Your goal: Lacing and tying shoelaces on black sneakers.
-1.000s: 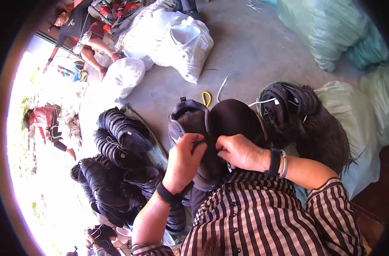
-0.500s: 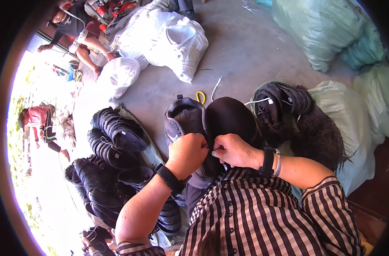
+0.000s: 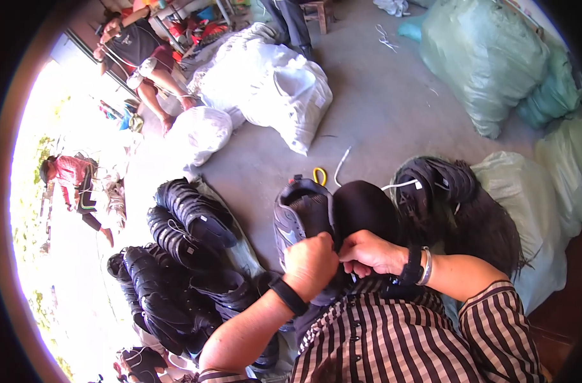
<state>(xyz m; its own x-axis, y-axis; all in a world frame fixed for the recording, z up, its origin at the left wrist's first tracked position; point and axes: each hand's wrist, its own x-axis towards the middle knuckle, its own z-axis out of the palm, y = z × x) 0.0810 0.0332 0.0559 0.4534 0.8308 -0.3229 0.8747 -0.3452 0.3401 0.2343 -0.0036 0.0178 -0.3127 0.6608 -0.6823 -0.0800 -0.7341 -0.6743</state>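
Dark shoe [image 3: 307, 216] — padded oval collar [image 3: 330, 205], curled left hand [image 3: 311, 265] over it

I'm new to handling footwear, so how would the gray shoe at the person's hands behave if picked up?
The gray shoe would probably hold its shape at the heel, as its thick-looking collar stands open. It's likely light for its size, since it looks hollow inside.

Wkshp, shoe stacks [image 3: 190, 209], lg sacks [image 3: 481, 67]
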